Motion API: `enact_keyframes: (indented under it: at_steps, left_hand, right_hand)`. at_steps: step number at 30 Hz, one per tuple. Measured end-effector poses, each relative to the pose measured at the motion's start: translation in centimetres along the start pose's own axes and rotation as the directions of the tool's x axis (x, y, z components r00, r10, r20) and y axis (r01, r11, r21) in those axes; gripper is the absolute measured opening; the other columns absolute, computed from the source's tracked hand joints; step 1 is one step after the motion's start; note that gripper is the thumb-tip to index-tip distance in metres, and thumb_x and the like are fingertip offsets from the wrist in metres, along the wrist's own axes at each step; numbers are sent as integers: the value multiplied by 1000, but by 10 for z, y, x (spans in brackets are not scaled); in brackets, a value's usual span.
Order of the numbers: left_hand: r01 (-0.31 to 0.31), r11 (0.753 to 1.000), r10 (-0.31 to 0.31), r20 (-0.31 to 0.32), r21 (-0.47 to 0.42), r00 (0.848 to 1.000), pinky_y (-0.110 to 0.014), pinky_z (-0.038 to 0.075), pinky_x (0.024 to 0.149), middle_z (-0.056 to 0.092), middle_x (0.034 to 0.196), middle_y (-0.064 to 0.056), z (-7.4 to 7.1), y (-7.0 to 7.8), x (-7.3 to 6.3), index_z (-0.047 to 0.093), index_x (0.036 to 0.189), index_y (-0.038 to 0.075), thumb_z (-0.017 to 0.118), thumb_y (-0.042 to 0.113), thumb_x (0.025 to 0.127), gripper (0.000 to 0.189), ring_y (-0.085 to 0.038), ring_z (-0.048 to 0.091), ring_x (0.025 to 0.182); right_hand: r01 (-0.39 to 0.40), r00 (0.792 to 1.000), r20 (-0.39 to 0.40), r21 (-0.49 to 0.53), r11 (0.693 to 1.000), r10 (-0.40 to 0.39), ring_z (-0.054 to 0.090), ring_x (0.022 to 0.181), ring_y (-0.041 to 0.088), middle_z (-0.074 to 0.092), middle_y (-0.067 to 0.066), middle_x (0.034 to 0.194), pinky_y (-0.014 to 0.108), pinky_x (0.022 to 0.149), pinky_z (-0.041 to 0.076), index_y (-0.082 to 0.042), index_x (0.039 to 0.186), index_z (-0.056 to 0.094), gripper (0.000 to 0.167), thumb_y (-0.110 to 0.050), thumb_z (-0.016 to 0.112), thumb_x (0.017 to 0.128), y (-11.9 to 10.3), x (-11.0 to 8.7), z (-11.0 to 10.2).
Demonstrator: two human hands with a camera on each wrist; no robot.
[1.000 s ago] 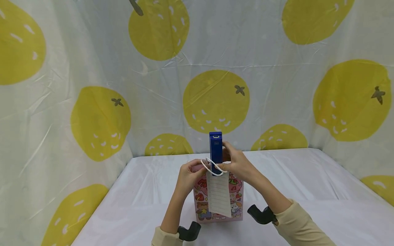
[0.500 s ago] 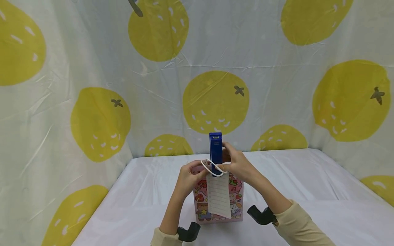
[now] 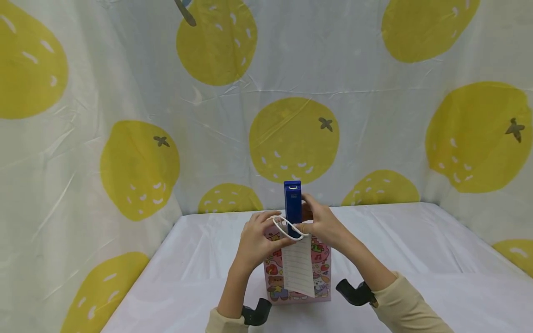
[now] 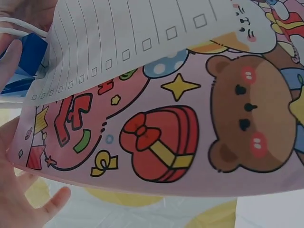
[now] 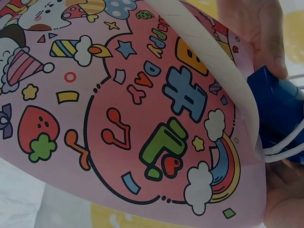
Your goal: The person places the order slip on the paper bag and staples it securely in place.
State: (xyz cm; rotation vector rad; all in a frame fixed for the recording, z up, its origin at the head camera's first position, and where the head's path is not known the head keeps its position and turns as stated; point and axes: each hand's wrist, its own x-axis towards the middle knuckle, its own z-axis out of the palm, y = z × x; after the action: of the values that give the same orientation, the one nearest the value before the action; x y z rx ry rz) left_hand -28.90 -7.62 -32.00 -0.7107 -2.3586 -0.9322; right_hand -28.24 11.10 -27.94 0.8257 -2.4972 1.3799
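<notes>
A blue stapler (image 3: 293,203) stands upright at the top edge of a pink gift bag (image 3: 320,268) printed with cartoon animals. My right hand (image 3: 322,224) grips it, thumb in front and fingers behind. Across the bag's front hangs a strip of lined paper (image 3: 297,268), its checkboxes visible in the left wrist view. The bag's white cord handle (image 3: 287,227) loops over the stapler's lower end. My left hand (image 3: 256,240) holds the bag's top left corner, its thumb in front by the paper and stapler, its fingers spread up by the cord.
The bag stands on a white-covered table (image 3: 220,240). Behind and at both sides hangs a pale curtain (image 3: 366,115) with big yellow fruit prints. Black curved mounts (image 3: 354,292) sit on both wrists below beige sleeves.
The left thumb has slid right across the paper toward the stapler, and the left fingers have opened upward. The right hand and stapler hold their place.
</notes>
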Motion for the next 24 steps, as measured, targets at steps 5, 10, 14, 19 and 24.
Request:
enact_keyframes:
  at_steps: [5, 10, 14, 19, 24]
  left_hand:
    - [-27, 1000, 27, 27, 4, 999, -46, 29, 97, 66, 103, 5, -4, 0, 5, 70, 94, 22, 78, 42, 64, 38, -14, 49, 111]
    - [-3, 1000, 5, 106, -20, 994, -44, 30, 99, 66, 93, 5, -10, 4, 9, 70, 87, 22, 78, 41, 64, 31, -13, 53, 103]
    - [-16, 1000, 13, 159, 15, 987, -41, 36, 95, 68, 92, 5, -13, 7, 13, 69, 92, 20, 77, 42, 66, 36, -13, 57, 92]
    - [-16, 999, 8, 199, 38, 980, -41, 39, 90, 70, 96, 3, -14, 10, 17, 64, 105, 18, 74, 44, 70, 45, -16, 57, 89]
    - [-22, 999, 14, 186, 41, 982, -33, 45, 78, 70, 92, 3, -12, 13, 17, 63, 108, 16, 73, 42, 72, 46, -14, 57, 82]
  right_hand:
    - [8, 1000, 3, -2, 1000, -8, 58, 103, 33, 58, 22, 115, 49, 88, 46, 0, 138, 26, 66, -11, 62, 84, 0, 0, 0]
    - [14, 1000, 1, -10, 1000, -14, 59, 102, 32, 59, 21, 113, 48, 88, 46, -1, 137, 27, 65, -11, 62, 84, -1, -1, -1]
    - [14, 1000, 6, -10, 1000, -14, 59, 102, 32, 59, 22, 114, 48, 89, 46, 0, 137, 27, 64, -11, 62, 84, -2, -1, -1]
    - [19, 1000, 2, -21, 1000, -19, 58, 103, 34, 58, 23, 114, 48, 88, 46, 2, 136, 27, 63, -11, 61, 85, -2, -1, -4]
    - [8, 1000, 1, -11, 1000, -8, 58, 102, 32, 59, 22, 113, 46, 88, 47, 0, 137, 27, 63, -11, 62, 85, -2, -1, -4]
